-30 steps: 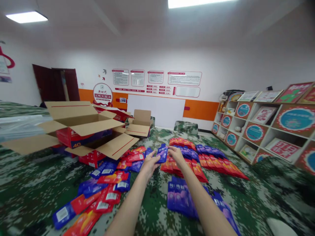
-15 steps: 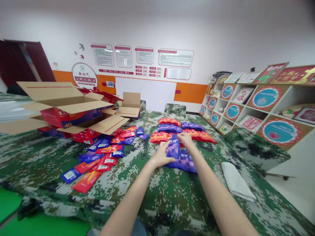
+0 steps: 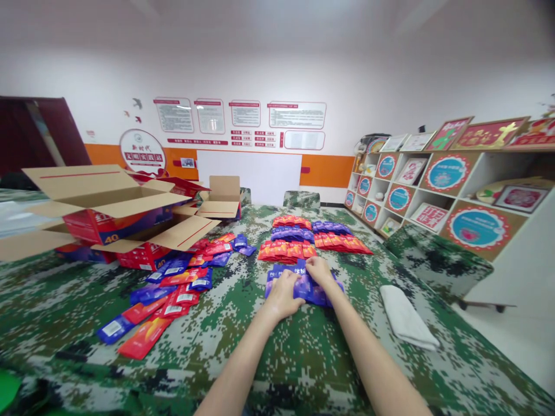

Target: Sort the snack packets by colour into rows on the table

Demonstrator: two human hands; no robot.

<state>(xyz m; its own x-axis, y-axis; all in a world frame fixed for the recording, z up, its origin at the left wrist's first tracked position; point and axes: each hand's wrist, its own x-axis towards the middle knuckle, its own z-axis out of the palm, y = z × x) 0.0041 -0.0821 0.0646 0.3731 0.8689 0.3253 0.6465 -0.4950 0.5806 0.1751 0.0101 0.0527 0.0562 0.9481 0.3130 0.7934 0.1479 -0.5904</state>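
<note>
Right grip point(image 3: 318, 271) pinches the top corner of a purple pouch point(image 3: 304, 286) just to its left, long axis pointing away across the counter point(image 3: 277, 364); left grip point(image 3: 284, 293), fingers spread, overlies neighbouring pouches point(image 3: 272, 276).

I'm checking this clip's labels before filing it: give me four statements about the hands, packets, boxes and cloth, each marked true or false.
1. The left hand and right hand are at the nearest purple packets. True.
2. The white cloth lies left of both hands. False: it lies to their right.
3. The jumbled packets lie left of the left hand. True.
4. The cardboard boxes are all closed. False: several have their flaps open.
</note>
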